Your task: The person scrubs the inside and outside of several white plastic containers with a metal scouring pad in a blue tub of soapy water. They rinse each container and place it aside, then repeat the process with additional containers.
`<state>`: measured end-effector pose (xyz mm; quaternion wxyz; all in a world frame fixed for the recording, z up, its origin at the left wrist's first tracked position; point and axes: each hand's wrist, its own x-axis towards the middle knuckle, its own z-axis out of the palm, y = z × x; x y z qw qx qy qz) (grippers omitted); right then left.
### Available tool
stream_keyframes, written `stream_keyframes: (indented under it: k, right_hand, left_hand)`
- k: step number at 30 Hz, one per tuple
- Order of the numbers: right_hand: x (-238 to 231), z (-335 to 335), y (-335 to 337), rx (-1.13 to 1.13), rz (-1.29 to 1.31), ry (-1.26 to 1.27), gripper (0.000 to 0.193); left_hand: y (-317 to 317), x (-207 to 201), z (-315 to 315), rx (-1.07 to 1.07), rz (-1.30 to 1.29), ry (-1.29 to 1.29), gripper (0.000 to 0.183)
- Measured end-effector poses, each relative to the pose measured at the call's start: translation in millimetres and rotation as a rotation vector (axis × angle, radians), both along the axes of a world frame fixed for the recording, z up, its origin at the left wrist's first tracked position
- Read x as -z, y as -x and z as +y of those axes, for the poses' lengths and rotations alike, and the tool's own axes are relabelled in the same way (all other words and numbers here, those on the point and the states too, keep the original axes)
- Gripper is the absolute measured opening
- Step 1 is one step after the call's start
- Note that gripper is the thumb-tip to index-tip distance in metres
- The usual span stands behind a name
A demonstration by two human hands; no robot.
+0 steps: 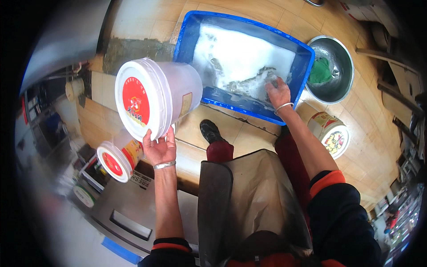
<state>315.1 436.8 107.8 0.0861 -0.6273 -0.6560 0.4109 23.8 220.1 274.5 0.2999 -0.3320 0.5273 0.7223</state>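
Observation:
My left hand grips the lid rim of a translucent plastic bucket, which has a white lid with a round red label. The bucket is tilted, its lid toward the left and its body beside the blue tub's left end. My right hand is low over the blue rectangular tub, at its near right part. Its fingers are closed and bent down toward white suds and water; a small greyish thing at the fingertips is too unclear to name.
Right of the tub stands a steel basin with a green cloth inside. A lidded tub is on the tiled floor below it. Another lidded bucket stands at left, near a steel cabinet. My shoe is close to the blue tub.

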Motion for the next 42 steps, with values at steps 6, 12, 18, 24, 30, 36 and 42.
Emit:
stream_keyframes:
  k: [6, 12, 18, 24, 30, 36, 42]
  right_hand:
    - [4.7, -45.2, -23.5, -0.105, 0.083, 0.213, 0.050]
    - [25.8, -48.7, -57.3, -0.106, 0.084, 0.161, 0.045]
    - [12.8, -41.7, -86.6, 0.081, 0.374, 0.362, 0.031]
    - [-7.1, -50.5, -95.1, 0.088, 0.334, 0.456, 0.028]
    - [-1.7, -71.4, -71.3, 0.027, 0.309, 0.442, 0.030]
    - [-5.1, -74.6, -31.3, 0.004, 0.131, 0.201, 0.035]
    - [-25.1, -81.3, 39.1, 0.390, 0.696, 0.460, 0.039]
  left_hand:
    - [-40.6, -49.2, -108.3, -0.110, -0.112, 0.159, 0.047]
    - [-79.4, -42.5, -196.7, -0.177, -0.172, 0.421, 0.048]
    - [-81.3, 60.1, -271.6, -0.413, -0.294, 0.459, 0.048]
    - [-119.4, 152.6, -313.7, -0.663, -0.226, 0.264, 0.044]
    - [-158.2, 223.0, -285.4, -0.770, -0.355, 0.102, 0.051]
    - [-169.8, 219.2, -298.5, -0.590, -0.587, -0.052, 0.051]
    - [-88.5, 199.0, -327.9, -0.246, -0.715, -0.001, 0.044]
